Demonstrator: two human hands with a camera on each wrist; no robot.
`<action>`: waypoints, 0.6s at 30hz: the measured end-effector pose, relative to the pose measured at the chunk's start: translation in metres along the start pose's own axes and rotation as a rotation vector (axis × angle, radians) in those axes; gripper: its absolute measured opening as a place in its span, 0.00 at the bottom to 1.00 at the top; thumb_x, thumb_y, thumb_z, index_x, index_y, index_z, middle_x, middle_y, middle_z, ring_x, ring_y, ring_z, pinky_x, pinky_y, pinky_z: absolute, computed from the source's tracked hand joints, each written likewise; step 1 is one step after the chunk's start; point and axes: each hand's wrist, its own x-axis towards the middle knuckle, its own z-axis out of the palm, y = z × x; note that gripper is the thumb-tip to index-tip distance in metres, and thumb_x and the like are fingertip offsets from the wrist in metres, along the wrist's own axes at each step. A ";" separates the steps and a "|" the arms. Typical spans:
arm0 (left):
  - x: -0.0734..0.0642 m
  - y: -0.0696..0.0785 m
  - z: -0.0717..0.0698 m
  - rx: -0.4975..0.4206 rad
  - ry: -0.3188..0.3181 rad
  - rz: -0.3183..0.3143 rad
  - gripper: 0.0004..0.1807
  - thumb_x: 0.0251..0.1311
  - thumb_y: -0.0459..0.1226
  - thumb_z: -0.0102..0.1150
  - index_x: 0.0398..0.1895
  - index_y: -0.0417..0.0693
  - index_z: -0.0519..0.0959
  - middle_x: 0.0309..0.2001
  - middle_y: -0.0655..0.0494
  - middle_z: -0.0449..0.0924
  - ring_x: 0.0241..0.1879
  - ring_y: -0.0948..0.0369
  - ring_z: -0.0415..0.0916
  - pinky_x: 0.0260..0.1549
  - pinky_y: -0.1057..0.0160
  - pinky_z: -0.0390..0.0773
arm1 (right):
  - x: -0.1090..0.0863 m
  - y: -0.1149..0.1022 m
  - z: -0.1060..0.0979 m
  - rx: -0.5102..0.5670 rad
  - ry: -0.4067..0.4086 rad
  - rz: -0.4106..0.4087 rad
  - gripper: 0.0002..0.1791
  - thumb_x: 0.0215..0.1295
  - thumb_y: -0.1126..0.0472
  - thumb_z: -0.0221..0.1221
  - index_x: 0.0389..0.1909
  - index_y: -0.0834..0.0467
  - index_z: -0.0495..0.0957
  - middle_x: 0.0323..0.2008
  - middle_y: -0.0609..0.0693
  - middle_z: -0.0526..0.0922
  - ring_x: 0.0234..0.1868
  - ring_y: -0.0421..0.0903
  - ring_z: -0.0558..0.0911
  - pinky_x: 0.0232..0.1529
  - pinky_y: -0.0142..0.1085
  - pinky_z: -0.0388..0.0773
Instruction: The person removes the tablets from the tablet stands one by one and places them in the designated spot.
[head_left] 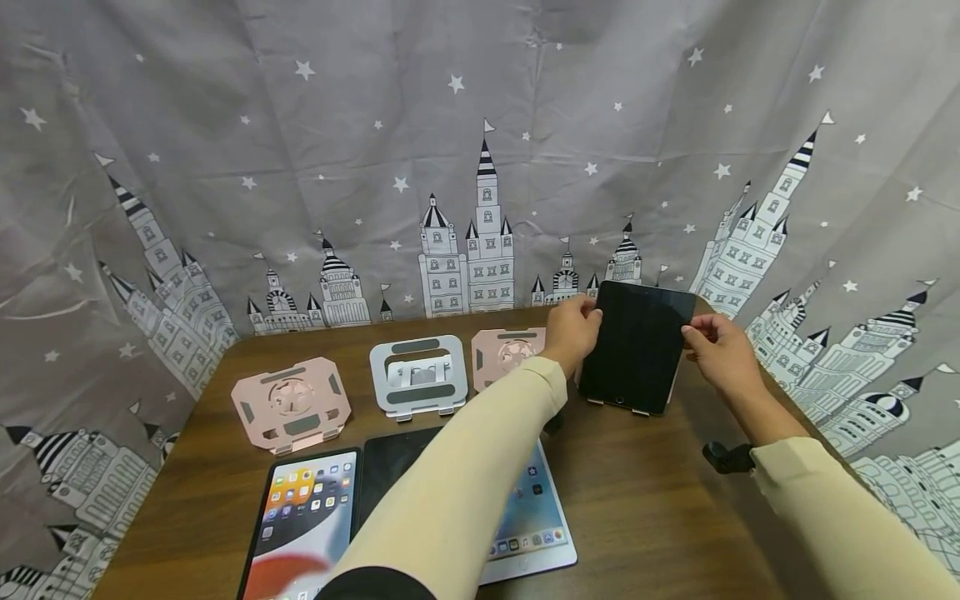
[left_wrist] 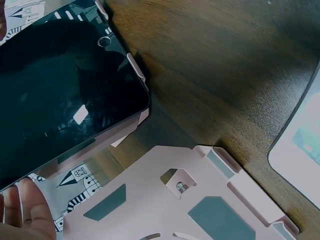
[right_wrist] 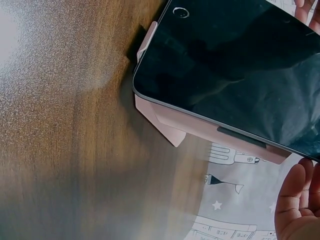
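Observation:
A black tablet [head_left: 637,346] with a dark screen leans upright on a pink stand [right_wrist: 210,125], its lower edge resting in the stand's two small lips. My left hand [head_left: 572,333] pinches the tablet's upper left edge. On the opposite side, my right hand [head_left: 723,354] holds the right edge near the top between thumb and fingers. Most of the stand is hidden behind the tablet in the head view. Just left of it, partly covered by my left hand and forearm, is a second pink stand [head_left: 495,350].
Farther left on the wooden table [head_left: 637,492] stand a grey-white stand [head_left: 379,375] and another pink stand [head_left: 255,408]. In front lie a lit tablet [head_left: 311,500], a dark tablet [head_left: 386,458] and a white-bordered tablet [head_left: 532,517], partly under my left sleeve. A castle-print curtain [head_left: 360,183] hangs behind.

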 end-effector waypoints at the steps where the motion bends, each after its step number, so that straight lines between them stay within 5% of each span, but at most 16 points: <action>1: 0.000 0.000 0.000 -0.013 0.004 -0.002 0.12 0.70 0.40 0.57 0.52 0.49 0.83 0.37 0.60 0.79 0.38 0.64 0.73 0.39 0.68 0.75 | 0.000 0.000 0.000 -0.001 0.002 -0.001 0.19 0.77 0.59 0.49 0.54 0.73 0.67 0.43 0.61 0.73 0.33 0.32 0.76 0.33 0.26 0.81; 18: 0.000 -0.004 -0.003 -0.022 0.030 0.037 0.06 0.69 0.37 0.59 0.41 0.48 0.84 0.33 0.60 0.80 0.34 0.64 0.73 0.36 0.70 0.74 | -0.006 -0.002 -0.001 -0.021 0.020 -0.023 0.18 0.77 0.57 0.50 0.50 0.70 0.69 0.39 0.59 0.75 0.34 0.37 0.77 0.33 0.25 0.80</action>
